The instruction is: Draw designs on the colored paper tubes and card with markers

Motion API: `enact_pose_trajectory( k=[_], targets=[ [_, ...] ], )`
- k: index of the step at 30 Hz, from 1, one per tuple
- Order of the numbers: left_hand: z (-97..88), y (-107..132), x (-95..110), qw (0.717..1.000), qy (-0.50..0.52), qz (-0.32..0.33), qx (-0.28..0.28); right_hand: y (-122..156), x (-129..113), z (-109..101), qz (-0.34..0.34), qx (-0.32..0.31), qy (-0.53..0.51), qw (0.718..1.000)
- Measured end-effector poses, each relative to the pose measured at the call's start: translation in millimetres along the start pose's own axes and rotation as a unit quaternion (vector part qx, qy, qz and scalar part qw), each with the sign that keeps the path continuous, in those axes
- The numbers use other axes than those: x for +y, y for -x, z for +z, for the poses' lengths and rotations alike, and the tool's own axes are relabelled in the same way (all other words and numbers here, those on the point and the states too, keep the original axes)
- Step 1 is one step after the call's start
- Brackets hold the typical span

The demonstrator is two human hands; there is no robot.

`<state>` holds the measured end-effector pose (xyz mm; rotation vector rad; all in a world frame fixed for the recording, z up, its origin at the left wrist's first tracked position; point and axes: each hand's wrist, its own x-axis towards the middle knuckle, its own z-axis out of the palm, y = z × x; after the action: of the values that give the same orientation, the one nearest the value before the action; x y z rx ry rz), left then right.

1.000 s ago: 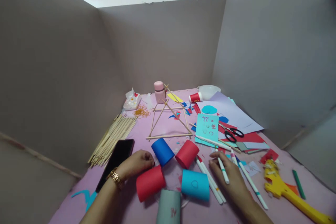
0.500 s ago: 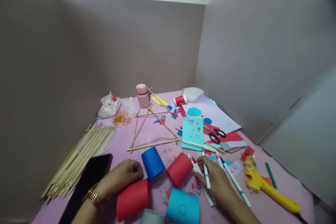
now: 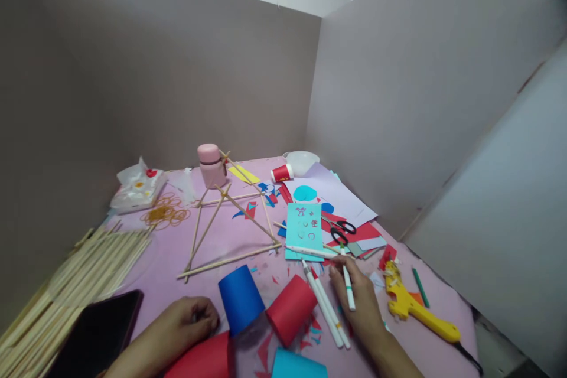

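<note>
In my right hand [image 3: 358, 292] is a white felt-tip marker [image 3: 349, 288] with a green tip, pinched between the fingers and pointing away from me. Two more white markers [image 3: 325, 307] lie just left of that hand. My left hand [image 3: 192, 319] rests on the table with its fingers curled in and nothing visible in them. Close to it stand a blue paper cylinder [image 3: 241, 299] and a red one [image 3: 206, 357]. Another red cylinder [image 3: 291, 310] lies tilted between the hands, and a light-blue one [image 3: 299, 364] is cut off by the lower edge.
A stick frame [image 3: 230, 257] stands mid-table, with a pink flask [image 3: 211, 166] behind it. Left are bamboo sticks [image 3: 101, 266], a phone [image 3: 95, 333] and rubber bands [image 3: 163, 212]. Right are a drawn-on turquoise card [image 3: 305, 227], scissors [image 3: 340, 229] and a yellow glue gun [image 3: 420, 310].
The view has swung right and tilted, so the table things sit further left. My right hand still holds the green marker and has shifted away from the white markers beside it. My left hand stays curled.
</note>
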<state>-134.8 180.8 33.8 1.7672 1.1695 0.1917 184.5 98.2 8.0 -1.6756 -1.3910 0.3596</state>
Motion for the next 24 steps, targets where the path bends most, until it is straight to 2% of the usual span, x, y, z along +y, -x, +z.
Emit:
enact_pose_trajectory(
  k=[3, 9, 14, 19, 24],
  targets=[
    [2.2, 0, -2, 1.0, 0.026, 0.002, -0.005, 1, 2, -1, 0.009, 0.017, -0.02, 1.0],
    [4.2, 3, -1, 0.997, 0.079, -0.007, -0.003, 6, 4, 3, 0.007, 0.002, -0.048, 0.999],
    [1.2, 8, 3, 0.989, 0.128, -0.009, 0.068, 10, 9, 5, 0.018, -0.012, -0.072, 0.997],
    [2.9, 14, 16, 0.973, 0.179, -0.01, 0.142, 9, 8, 2, 0.035, 0.013, -0.088, 0.995],
    [7.6, 7, 6, 0.962, 0.227, -0.037, 0.148, 6, 3, 2, 0.055, 0.028, -0.101, 0.993]
  ],
)
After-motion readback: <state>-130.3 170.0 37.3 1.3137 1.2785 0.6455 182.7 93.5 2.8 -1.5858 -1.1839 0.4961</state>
